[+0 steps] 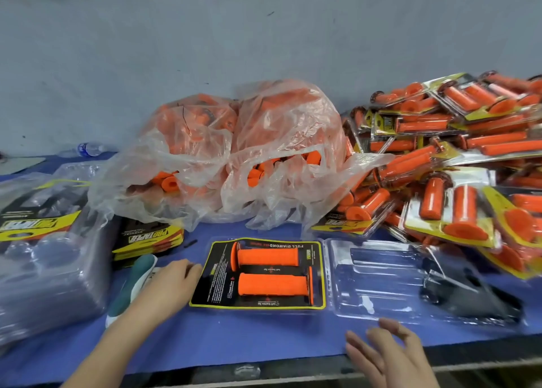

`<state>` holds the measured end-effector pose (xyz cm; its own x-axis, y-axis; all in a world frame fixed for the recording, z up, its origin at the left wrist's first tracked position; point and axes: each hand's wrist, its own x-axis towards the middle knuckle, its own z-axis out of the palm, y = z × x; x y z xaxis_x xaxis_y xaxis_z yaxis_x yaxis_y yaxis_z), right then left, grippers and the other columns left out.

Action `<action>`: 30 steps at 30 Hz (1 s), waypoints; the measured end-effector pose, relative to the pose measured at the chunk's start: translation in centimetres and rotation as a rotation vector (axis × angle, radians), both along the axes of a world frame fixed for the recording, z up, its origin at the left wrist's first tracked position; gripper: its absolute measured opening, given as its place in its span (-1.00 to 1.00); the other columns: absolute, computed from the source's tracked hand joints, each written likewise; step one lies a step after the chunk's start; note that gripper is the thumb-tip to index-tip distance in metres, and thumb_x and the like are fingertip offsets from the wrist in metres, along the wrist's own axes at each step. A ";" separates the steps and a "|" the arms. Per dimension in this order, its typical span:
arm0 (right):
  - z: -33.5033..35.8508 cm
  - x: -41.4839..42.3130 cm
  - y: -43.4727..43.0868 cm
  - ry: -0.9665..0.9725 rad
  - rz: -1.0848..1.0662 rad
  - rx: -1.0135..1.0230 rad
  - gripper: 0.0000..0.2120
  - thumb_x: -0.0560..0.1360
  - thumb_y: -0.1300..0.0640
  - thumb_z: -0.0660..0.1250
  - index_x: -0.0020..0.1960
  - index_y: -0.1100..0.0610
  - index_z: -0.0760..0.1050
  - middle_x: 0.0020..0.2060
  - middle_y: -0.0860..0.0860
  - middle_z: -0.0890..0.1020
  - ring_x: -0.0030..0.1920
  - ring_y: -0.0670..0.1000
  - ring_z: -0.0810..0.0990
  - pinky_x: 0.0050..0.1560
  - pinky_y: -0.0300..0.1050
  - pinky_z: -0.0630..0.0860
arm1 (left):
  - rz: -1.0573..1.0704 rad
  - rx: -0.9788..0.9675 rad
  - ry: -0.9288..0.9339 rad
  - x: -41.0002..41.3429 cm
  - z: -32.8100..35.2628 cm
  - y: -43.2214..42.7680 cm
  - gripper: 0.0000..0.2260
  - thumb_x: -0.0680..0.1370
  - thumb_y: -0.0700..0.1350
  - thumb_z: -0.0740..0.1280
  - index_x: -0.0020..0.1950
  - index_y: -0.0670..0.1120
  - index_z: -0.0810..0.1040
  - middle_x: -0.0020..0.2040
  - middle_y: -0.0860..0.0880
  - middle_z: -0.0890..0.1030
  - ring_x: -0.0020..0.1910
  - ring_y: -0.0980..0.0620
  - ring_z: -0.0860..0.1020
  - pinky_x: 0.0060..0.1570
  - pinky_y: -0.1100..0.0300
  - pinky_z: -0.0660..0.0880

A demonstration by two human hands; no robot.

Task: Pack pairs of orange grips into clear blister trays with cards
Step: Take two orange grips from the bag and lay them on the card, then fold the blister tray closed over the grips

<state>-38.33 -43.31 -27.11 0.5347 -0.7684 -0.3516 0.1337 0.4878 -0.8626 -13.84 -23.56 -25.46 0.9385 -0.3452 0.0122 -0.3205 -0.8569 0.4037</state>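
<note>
Read "PRO TAPER", upside down, on the stack of cards [148,242] at left, and "FULL DIAMOND" on the card [217,288] under the two orange grips [268,257] already seated side by side in the clear tray [258,312] at mid desk [249,335]; smaller print too fine to read. Held the left hand [170,282] at that tray's left edge and the right hand [387,352] just in front of the open lid [378,276], fingers of both loose, gripping nothing. Judged loading done; called next for folding the lid over and pressing it shut.
</note>
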 end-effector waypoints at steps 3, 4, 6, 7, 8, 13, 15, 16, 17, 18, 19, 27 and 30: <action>0.9 1.1 -0.3 -0.003 -0.154 -0.066 -0.69 0.58 0.41 0.22 0.27 0.18 0.40 0.12 0.21 0.44 0.01 0.24 0.57 -0.25 -0.23 0.63 | -0.002 0.014 0.026 -0.5 0.3 -0.3 -0.70 0.66 -0.05 0.18 -0.26 -0.03 0.48 -0.33 0.05 0.51 -0.24 0.01 0.48 -0.28 0.13 0.25; 1.0 1.5 -0.3 0.031 -0.184 -0.168 -0.66 0.57 0.41 0.24 0.28 0.15 0.43 0.18 0.13 0.41 0.00 0.14 0.58 -0.12 -0.23 0.62 | -0.011 0.004 0.038 -0.5 0.4 -0.3 -0.75 0.65 -0.05 0.20 -0.21 -0.01 0.52 -0.31 0.07 0.52 -0.25 0.05 0.48 -0.32 0.19 0.27; 0.8 1.7 0.0 0.068 -0.214 -0.425 -0.59 0.55 0.44 0.25 0.28 0.05 0.50 0.23 -0.01 0.38 -0.06 -0.13 0.59 0.09 -0.23 0.52 | -0.016 -0.063 0.077 -0.5 0.6 -0.1 -0.80 0.64 -0.04 0.24 -0.16 -0.01 0.54 -0.32 0.08 0.55 -0.31 0.14 0.48 -0.40 0.36 0.28; 0.6 1.7 0.3 0.056 -0.196 -0.570 -0.54 0.53 0.47 0.25 0.23 -0.02 0.52 0.24 -0.05 0.41 -0.05 -0.24 0.59 0.07 -0.36 0.48 | -0.016 -0.117 0.107 -0.4 0.7 0.0 -0.80 0.64 -0.05 0.26 -0.17 -0.01 0.54 -0.35 0.09 0.55 -0.35 0.16 0.48 -0.41 0.40 0.28; 0.2 1.6 0.6 0.029 -0.153 -0.726 -0.48 0.52 0.48 0.27 0.18 -0.12 0.55 0.25 -0.10 0.45 -0.01 -0.34 0.56 0.03 -0.48 0.45 | -0.018 -0.174 0.141 -0.4 0.7 0.1 -0.79 0.63 -0.06 0.28 -0.19 -0.02 0.53 -0.38 0.09 0.54 -0.39 0.17 0.47 -0.42 0.38 0.30; -1.5 2.0 0.5 0.003 -0.007 -1.561 -0.70 0.34 0.21 0.20 -0.11 -0.14 0.54 0.17 -0.30 0.55 0.13 -0.21 0.55 0.17 -0.16 0.48 | -0.059 -0.260 0.246 -0.3 0.7 0.7 -0.78 0.63 -0.09 0.29 -0.19 -0.11 0.58 -0.45 -0.03 0.52 -0.49 0.03 0.45 -0.51 0.25 0.36; -2.0 2.4 0.3 -0.012 0.043 -1.734 -0.85 0.35 0.12 0.21 -0.20 -0.07 0.52 0.07 -0.38 0.58 0.15 -0.21 0.54 0.27 -0.28 0.40 | -0.085 -0.282 0.281 -0.3 0.7 0.9 -0.78 0.63 -0.11 0.29 -0.17 -0.12 0.62 -0.40 -0.09 0.52 -0.53 0.05 0.44 -0.53 0.25 0.37; -2.3 2.5 -0.1 -0.024 0.115 -1.793 -0.87 0.37 0.08 0.25 -0.12 -0.10 0.50 0.07 -0.37 0.59 0.22 -0.22 0.51 0.29 -0.34 0.36 | -0.097 -0.300 0.295 -0.3 0.6 1.0 -0.76 0.63 -0.12 0.29 -0.21 -0.11 0.62 -0.41 -0.09 0.51 -0.56 0.08 0.43 -0.54 0.26 0.37; -2.5 2.6 -0.5 -0.012 0.187 -1.893 -0.82 0.39 0.05 0.26 -0.01 -0.11 0.47 0.06 -0.33 0.61 0.26 -0.20 0.47 0.28 -0.31 0.36 | -0.099 -0.315 0.309 -0.2 0.4 1.1 -0.73 0.63 -0.11 0.29 -0.25 -0.10 0.60 -0.44 -0.07 0.49 -0.58 0.10 0.42 -0.55 0.28 0.37; -2.6 2.9 -1.1 0.020 0.242 -2.021 -0.74 0.40 0.05 0.25 0.09 -0.08 0.44 0.02 -0.24 0.65 0.26 -0.15 0.47 0.24 -0.25 0.38 | -0.094 -0.337 0.328 -0.2 0.3 1.2 -0.71 0.63 -0.10 0.30 -0.28 -0.11 0.57 -0.48 -0.04 0.47 -0.59 0.12 0.42 -0.55 0.29 0.36; -2.6 3.1 -1.9 0.065 0.254 -2.156 -0.68 0.40 0.08 0.24 0.16 -0.04 0.43 -0.04 -0.16 0.68 0.22 -0.09 0.47 0.20 -0.20 0.40 | -0.077 -0.367 0.362 -0.1 0.2 1.3 -0.71 0.64 -0.10 0.28 -0.27 -0.13 0.55 -0.50 -0.02 0.47 -0.60 0.12 0.42 -0.55 0.30 0.36; -1.5 6.1 -6.7 0.083 0.211 -2.421 -0.49 0.68 0.23 -0.04 -0.09 0.05 0.68 -0.24 -0.04 0.61 -0.14 0.02 0.66 -0.20 -0.15 0.59 | -0.346 -0.351 -0.447 -3.0 0.4 -0.5 -0.81 0.62 0.22 0.17 0.02 0.18 0.50 -0.06 0.24 0.56 -0.07 0.24 0.53 -0.02 0.28 0.42; -1.9 6.9 -6.9 0.061 0.193 -2.398 -0.72 0.52 0.24 0.21 -0.12 0.00 0.67 -0.26 -0.07 0.59 -0.31 0.00 0.56 -0.30 -0.13 0.53 | -0.738 -0.088 -0.670 -5.7 -1.9 -4.0 -0.77 0.48 0.15 0.35 0.11 0.17 0.52 -0.02 0.13 0.54 -0.09 0.15 0.50 -0.05 0.22 0.40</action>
<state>-31.42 -50.16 -29.02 0.6465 0.3379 0.6840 0.1899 -0.9396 0.2847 -19.56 -27.51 -27.40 0.2799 -0.8112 0.5134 -0.9448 -0.3277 -0.0027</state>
